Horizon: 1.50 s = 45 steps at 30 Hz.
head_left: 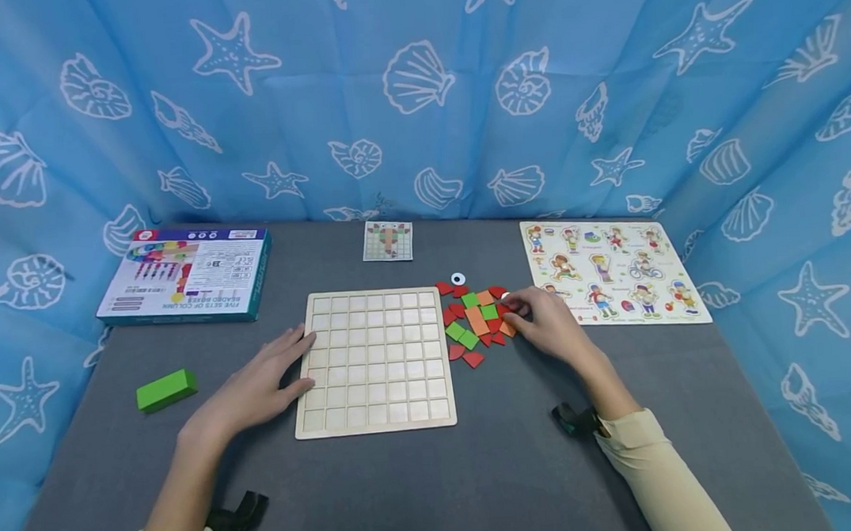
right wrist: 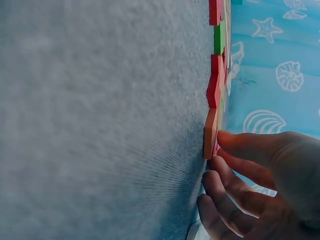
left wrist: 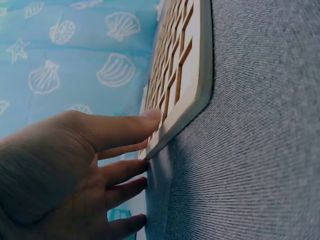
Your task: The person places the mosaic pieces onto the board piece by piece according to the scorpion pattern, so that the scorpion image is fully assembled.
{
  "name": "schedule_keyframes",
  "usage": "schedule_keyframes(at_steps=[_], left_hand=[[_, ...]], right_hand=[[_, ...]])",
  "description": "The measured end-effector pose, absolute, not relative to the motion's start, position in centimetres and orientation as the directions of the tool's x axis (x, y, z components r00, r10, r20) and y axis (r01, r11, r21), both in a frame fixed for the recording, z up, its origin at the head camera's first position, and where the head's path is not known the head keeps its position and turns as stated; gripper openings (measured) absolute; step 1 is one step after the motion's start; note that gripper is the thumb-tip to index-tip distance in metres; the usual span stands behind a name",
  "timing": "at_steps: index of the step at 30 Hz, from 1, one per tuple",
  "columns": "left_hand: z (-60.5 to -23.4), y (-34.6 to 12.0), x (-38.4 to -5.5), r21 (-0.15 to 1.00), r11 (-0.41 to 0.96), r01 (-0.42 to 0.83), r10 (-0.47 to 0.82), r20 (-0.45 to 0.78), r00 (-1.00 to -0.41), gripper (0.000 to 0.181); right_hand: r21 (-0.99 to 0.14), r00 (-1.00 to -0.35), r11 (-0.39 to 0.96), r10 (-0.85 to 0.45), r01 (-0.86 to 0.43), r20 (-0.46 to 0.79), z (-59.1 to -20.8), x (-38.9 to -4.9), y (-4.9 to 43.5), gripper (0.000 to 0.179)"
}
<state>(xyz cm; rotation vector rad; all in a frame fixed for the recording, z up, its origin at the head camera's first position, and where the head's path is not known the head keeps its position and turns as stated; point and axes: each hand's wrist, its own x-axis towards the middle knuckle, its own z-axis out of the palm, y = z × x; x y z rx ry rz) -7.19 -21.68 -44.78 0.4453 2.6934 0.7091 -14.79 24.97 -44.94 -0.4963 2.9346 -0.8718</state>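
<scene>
A pale wooden grid board (head_left: 373,363) with rows of square recesses lies on the table. My left hand (head_left: 263,383) rests at its left edge, fingers spread and fairly straight; in the left wrist view the thumb (left wrist: 135,127) touches the board's rim. Beside the board's right edge is a loose cluster of flat pieces: green squares (head_left: 469,340), orange pieces (head_left: 477,320) and red rounded pieces (head_left: 474,359). At this cluster's right side, my right hand (head_left: 548,323) pinches a small red piece between thumb and forefinger; the fingers partly hide it. An orange piece (right wrist: 210,134) lies by the thumb.
A small pattern card (head_left: 387,241) lies behind the board, and a white ring with a dark centre (head_left: 458,279) near the cluster. A picture puzzle board (head_left: 654,275) is at the right. At the left are a flat box (head_left: 184,280) and a green block (head_left: 166,390).
</scene>
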Motion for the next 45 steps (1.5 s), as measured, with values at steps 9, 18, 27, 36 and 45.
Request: schedule_keyframes(at_steps=[9,18,27,36,45], left_hand=[[-44.9,-21.8,-7.3,0.580,0.796,0.173,0.380,-0.256,-0.889,0.083],[-44.8,-21.8,-7.3,0.586,0.794,0.164,0.377,-0.263,-0.888,0.083],[-44.9,-21.8,-7.4,0.590,0.792,0.157,0.373,-0.264,-0.890,0.082],[-44.8,-21.8,-7.4,0.589,0.794,0.149,0.368,-0.271,-0.889,0.082],[-44.9,-22.0,-7.4,0.605,0.780,0.160,0.376,-0.249,-0.892,0.083]], right_hand=[[-0.533,-0.945,0.797,-0.327,-0.284,0.016,-44.9,-15.9,24.7,0.023],[-0.554,-0.942,0.793,-0.333,-0.255,-0.043,-44.6,-16.1,24.7,0.018],[-0.561,-0.953,0.783,-0.302,-0.269,0.035,-44.0,-15.5,24.5,0.015],[-0.622,-0.928,0.700,-0.352,-0.350,0.125,-43.4,-14.7,22.4,0.016],[-0.705,-0.899,0.594,-0.413,-0.388,0.148,-43.7,-14.7,20.2,0.013]])
